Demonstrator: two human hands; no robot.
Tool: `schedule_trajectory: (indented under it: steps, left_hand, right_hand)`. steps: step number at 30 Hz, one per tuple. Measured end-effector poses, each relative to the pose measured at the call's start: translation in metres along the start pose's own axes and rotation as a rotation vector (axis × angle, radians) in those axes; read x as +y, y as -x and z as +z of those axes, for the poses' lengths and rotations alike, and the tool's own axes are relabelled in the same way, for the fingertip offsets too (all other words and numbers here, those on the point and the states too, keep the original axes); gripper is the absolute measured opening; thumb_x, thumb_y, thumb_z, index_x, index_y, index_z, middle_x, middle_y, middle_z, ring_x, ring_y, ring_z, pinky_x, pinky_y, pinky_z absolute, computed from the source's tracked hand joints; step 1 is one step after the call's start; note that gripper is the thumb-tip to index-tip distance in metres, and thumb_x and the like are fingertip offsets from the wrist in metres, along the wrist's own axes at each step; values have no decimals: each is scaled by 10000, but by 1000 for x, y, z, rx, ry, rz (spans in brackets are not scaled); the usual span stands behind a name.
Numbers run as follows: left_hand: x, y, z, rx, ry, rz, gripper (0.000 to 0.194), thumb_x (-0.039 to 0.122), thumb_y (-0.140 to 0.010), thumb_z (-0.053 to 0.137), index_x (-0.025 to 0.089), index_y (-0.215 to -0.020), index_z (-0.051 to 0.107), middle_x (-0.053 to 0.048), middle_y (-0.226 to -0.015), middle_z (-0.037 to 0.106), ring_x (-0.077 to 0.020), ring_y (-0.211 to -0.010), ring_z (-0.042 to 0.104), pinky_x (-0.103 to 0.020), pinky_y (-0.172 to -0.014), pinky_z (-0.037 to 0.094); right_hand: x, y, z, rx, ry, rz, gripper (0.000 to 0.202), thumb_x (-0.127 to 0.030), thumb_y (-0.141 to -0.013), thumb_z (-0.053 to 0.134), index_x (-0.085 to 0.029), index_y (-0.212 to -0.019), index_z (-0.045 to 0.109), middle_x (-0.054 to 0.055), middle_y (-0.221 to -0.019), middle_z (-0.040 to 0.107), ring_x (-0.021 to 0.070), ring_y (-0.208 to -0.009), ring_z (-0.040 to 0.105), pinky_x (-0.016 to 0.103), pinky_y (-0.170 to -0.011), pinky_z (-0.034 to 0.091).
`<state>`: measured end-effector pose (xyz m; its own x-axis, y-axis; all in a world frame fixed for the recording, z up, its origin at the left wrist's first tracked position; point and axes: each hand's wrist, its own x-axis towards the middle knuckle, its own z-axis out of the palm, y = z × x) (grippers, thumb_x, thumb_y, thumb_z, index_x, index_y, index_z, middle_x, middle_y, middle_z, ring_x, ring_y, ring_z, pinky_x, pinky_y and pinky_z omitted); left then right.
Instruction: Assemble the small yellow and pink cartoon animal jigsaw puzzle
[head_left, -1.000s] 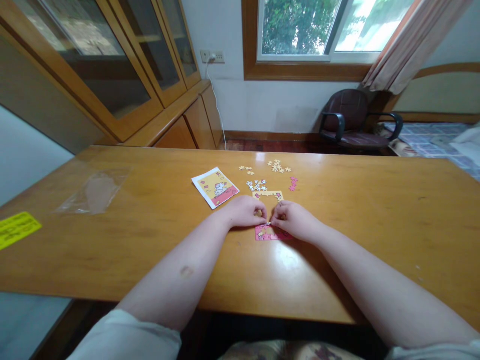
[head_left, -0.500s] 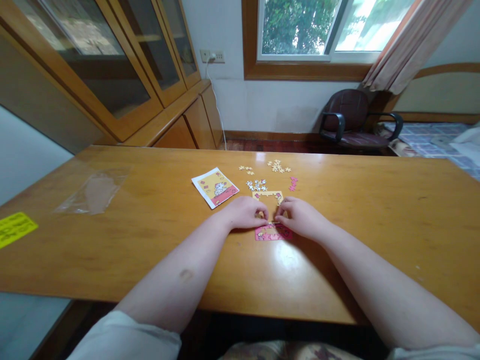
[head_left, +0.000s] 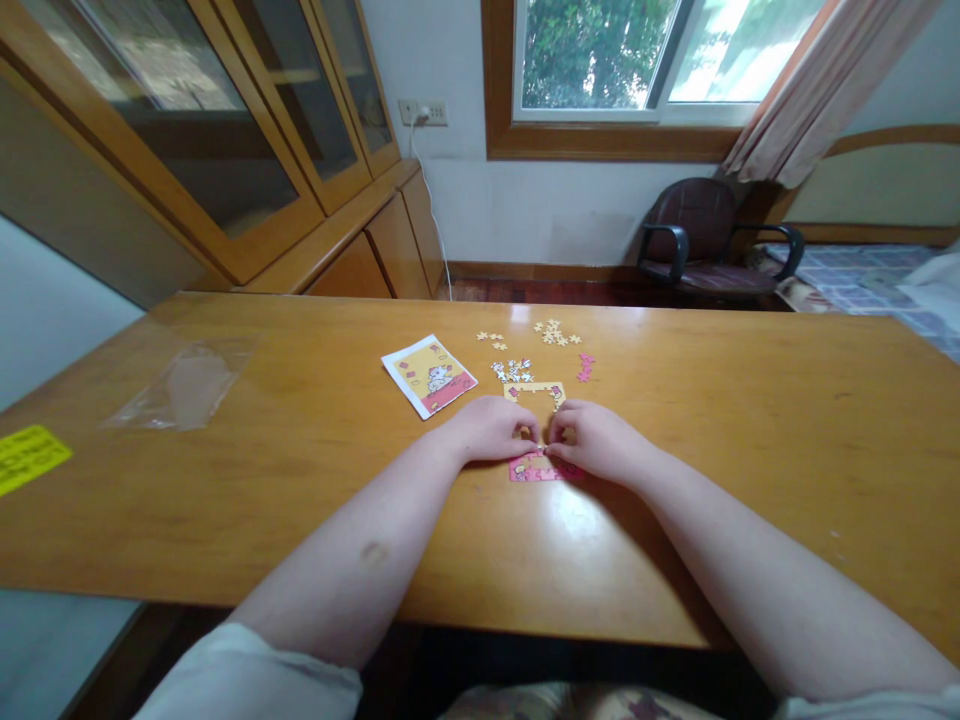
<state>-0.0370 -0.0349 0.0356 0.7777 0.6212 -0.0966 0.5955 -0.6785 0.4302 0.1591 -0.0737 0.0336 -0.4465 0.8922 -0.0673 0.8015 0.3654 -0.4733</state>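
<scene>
My left hand (head_left: 496, 428) and right hand (head_left: 596, 437) bend over a partial jigsaw (head_left: 534, 474); whether they grip anything, I can't tell.

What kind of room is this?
It looks like a room in a home, maybe a bedroom. On the right is what seems to be a bed, with a curtain hanging nearby, and on the left stands a wooden cabinet with glass doors.

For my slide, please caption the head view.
Left hand and right hand over a partly assembled jigsaw puzzle, loose pieces beyond.
</scene>
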Motion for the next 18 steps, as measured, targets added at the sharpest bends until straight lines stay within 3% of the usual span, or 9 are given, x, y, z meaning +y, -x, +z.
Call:
schedule_trajectory:
  steps: [6, 13, 18]
  left_hand:
    - [-2, 0, 0, 27, 8, -29, 181, 335, -787, 585, 273, -873, 732, 17, -779, 712, -132, -697, 605, -215, -617, 386]
    - [-6, -1, 1, 77, 24, -96, 205, 361, -801, 557, 271, -881, 724, 14, -795, 716, -143, -728, 616, -223, -623, 396]
    - [-15, -4, 3, 226, 15, -300, 253, 382, -835, 508, 242, -900, 708, -17, -798, 712, -169, -711, 609, -255, -619, 406]
  right_hand:
    - [1, 1, 1, 11, -21, -37, 49, -218, -767, 653, -195, -741, 687, 32, -793, 606, 155, -735, 586, 264, -709, 441]
    - [-5, 5, 0, -37, -59, -188, 160, -215, -824, 581, -210, -857, 737, 55, -888, 642, 172, -827, 599, 294, -802, 459]
    - [-4, 5, -2, -46, -38, -207, 201, -228, -850, 549, -205, -894, 744, 63, -886, 648, 173, -829, 597, 298, -807, 459]
